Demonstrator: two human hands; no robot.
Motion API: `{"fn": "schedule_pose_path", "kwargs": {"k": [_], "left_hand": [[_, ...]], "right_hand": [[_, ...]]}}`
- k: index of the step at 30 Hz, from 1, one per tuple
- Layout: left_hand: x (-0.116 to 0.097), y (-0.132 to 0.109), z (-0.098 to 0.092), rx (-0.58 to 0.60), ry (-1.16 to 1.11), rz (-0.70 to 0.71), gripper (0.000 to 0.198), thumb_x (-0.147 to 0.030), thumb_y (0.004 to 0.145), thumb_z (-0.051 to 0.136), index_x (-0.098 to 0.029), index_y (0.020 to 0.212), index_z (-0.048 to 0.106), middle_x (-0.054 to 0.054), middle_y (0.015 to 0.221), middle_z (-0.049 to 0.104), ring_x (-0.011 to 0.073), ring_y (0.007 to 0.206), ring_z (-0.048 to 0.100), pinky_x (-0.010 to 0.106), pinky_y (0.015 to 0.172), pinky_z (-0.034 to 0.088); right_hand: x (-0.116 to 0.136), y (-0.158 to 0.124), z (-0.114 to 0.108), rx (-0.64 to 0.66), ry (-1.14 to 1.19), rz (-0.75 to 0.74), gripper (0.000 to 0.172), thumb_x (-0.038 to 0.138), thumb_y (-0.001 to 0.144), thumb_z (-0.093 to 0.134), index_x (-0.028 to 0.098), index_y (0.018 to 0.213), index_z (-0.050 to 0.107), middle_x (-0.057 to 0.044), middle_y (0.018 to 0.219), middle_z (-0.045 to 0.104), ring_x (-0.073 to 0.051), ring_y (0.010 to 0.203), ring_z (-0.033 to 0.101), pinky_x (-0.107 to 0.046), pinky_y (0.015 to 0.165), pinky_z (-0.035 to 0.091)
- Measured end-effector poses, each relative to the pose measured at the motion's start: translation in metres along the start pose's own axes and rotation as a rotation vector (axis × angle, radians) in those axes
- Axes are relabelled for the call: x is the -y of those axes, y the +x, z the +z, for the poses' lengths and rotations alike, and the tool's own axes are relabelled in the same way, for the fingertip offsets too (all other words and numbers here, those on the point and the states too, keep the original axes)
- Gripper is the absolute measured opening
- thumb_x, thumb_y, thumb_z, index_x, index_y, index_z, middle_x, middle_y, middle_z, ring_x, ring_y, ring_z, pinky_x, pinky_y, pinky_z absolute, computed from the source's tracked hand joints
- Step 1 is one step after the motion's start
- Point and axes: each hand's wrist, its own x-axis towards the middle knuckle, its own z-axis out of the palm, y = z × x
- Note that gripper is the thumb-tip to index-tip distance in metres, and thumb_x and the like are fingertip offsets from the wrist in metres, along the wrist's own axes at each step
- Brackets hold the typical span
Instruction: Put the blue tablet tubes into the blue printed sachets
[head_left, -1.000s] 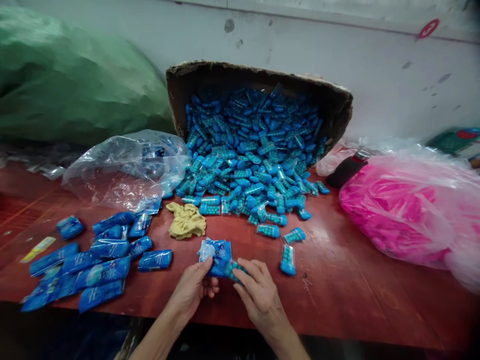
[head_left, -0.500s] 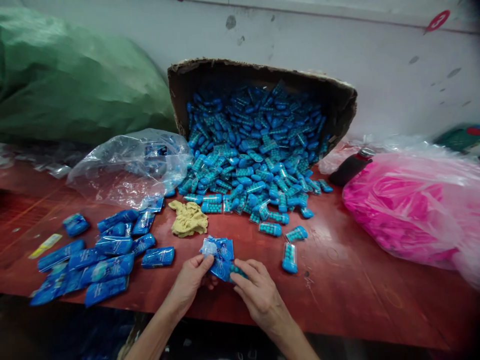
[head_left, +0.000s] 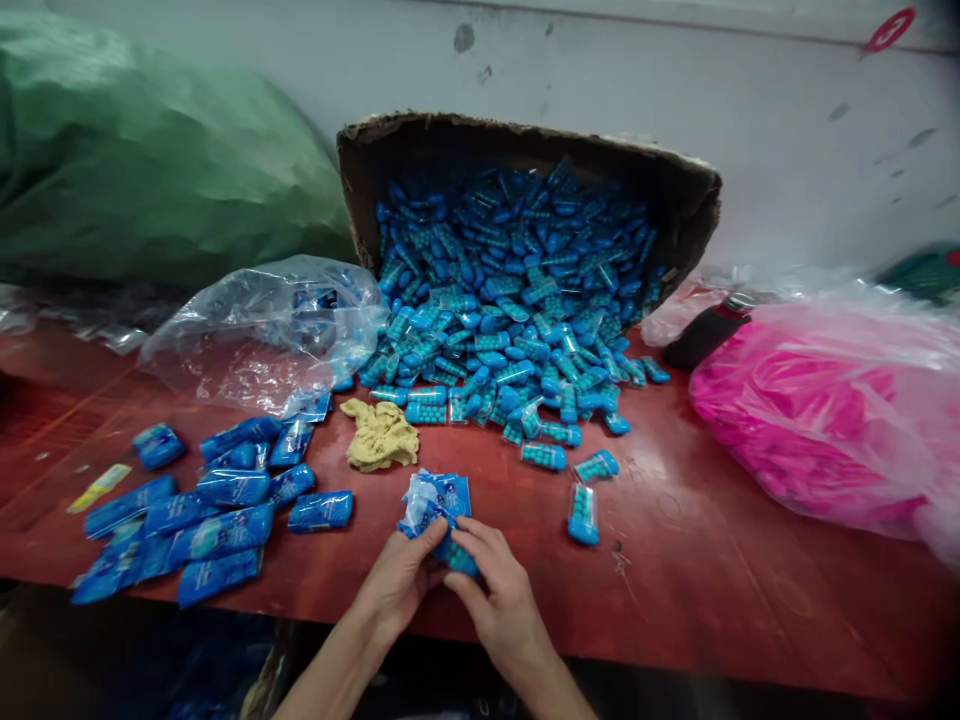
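Both my hands meet at the near edge of a red table. My left hand pinches a small blue plastic pouch at its lower edge. My right hand is closed on a teal-and-blue capsule container, pressed against the pouch's mouth. A little to the right lie loose capsule containers of the same kind. Filled blue pouches lie in a heap at the left.
A tipped cardboard box spills many blue containers across the table's back. A clear plastic bag and a yellow rag lie left of the spill. A pink bag fills the right, a green sack the back left.
My hands have drawn closer together and the right hand has pushed the container further into the pouch. The view has shifted slightly.
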Motion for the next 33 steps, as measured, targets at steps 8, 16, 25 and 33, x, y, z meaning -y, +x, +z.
{"fn": "schedule_pose_path", "kwargs": {"k": [8, 16, 25, 33], "left_hand": [[-0.007, -0.002, 0.002, 0.087, -0.062, -0.052, 0.013, -0.018, 0.069, 0.065, -0.014, 0.080, 0.062, 0.004, 0.075, 0.070, 0.0161, 0.068, 0.064, 0.029, 0.064, 0.051], [-0.004, -0.007, 0.013, 0.209, -0.113, -0.072, 0.011, -0.009, 0.069, 0.063, -0.011, 0.080, 0.065, 0.004, 0.074, 0.068, 0.0114, 0.068, 0.062, 0.021, 0.070, 0.048], [-0.013, -0.006, 0.007, 0.221, -0.045, -0.064, 0.010, -0.018, 0.072, 0.062, -0.013, 0.080, 0.065, 0.004, 0.072, 0.068, 0.0131, 0.066, 0.063, 0.024, 0.068, 0.049], [-0.011, -0.006, 0.001, 0.472, -0.012, -0.167, 0.020, -0.022, 0.065, 0.068, -0.011, 0.083, 0.067, 0.007, 0.076, 0.069, 0.0158, 0.072, 0.063, 0.027, 0.075, 0.045]], "right_hand": [[-0.008, 0.008, -0.010, -0.015, 0.674, 0.352, 0.028, 0.018, 0.067, 0.067, 0.023, 0.094, 0.063, -0.001, 0.089, 0.059, -0.017, 0.084, 0.056, -0.027, 0.076, 0.046], [-0.003, -0.002, 0.014, -0.211, 0.606, 0.363, 0.021, 0.018, 0.069, 0.063, 0.020, 0.090, 0.057, -0.002, 0.086, 0.063, -0.017, 0.079, 0.059, -0.029, 0.073, 0.049], [-0.005, 0.000, -0.005, -0.053, 0.087, 0.057, 0.048, 0.027, 0.070, 0.068, 0.027, 0.115, 0.051, -0.003, 0.093, 0.058, -0.019, 0.086, 0.055, -0.032, 0.081, 0.046], [0.004, 0.007, -0.020, 0.199, 0.224, 0.107, 0.077, 0.037, 0.060, 0.074, 0.031, 0.128, 0.038, -0.003, 0.110, 0.048, -0.019, 0.097, 0.051, -0.028, 0.083, 0.046]]}}
